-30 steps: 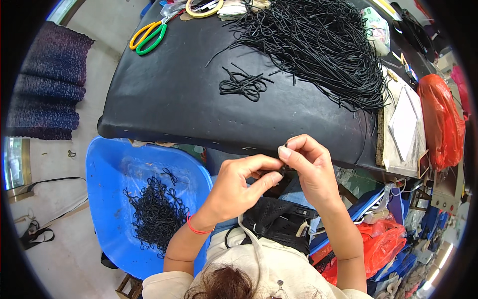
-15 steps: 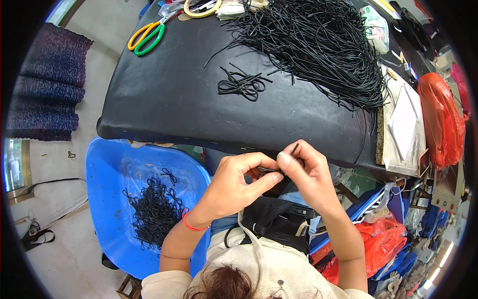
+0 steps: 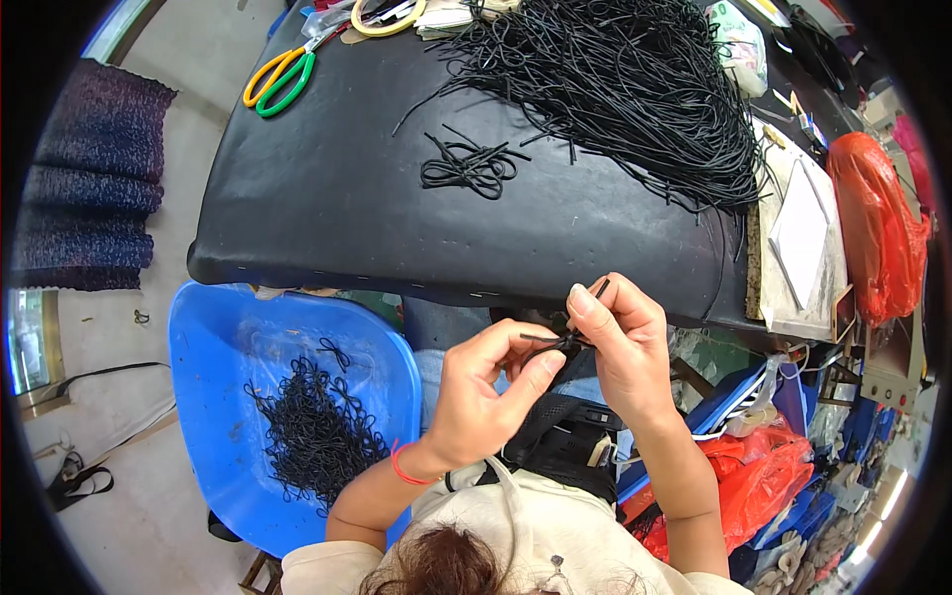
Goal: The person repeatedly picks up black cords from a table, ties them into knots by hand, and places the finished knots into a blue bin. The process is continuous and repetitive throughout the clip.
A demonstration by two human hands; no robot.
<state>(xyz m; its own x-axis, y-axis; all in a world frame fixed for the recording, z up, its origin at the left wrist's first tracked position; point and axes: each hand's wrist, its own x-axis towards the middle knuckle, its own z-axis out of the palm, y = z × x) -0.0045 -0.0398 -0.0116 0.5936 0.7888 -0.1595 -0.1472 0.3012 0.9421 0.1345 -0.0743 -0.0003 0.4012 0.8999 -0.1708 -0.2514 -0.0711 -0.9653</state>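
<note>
Between my hands, just off the table's front edge, is a short black cord [image 3: 566,342] with loops or a knot in its middle. My left hand [image 3: 496,382] pinches it from the left between thumb and fingers. From the other side my right hand [image 3: 627,342] grips it, and one cord end pokes up past the thumb. A small cluster of looped black cords [image 3: 470,167] lies on the black table [image 3: 327,188]. Farther back is a big heap of loose black cords [image 3: 615,89]. Knotted cord pieces [image 3: 315,431] are piled inside the blue tub [image 3: 203,397] at my left.
Scissors [image 3: 281,81] with orange and green handles and a yellow tape roll [image 3: 389,18] lie at the table's far left. A board [image 3: 799,228] with a white diamond shape sits at the right edge. Red plastic bags [image 3: 878,228] hang beyond it.
My hands have drawn slightly apart, and more of the cord with its knot now shows between them. The view has shifted a little.
</note>
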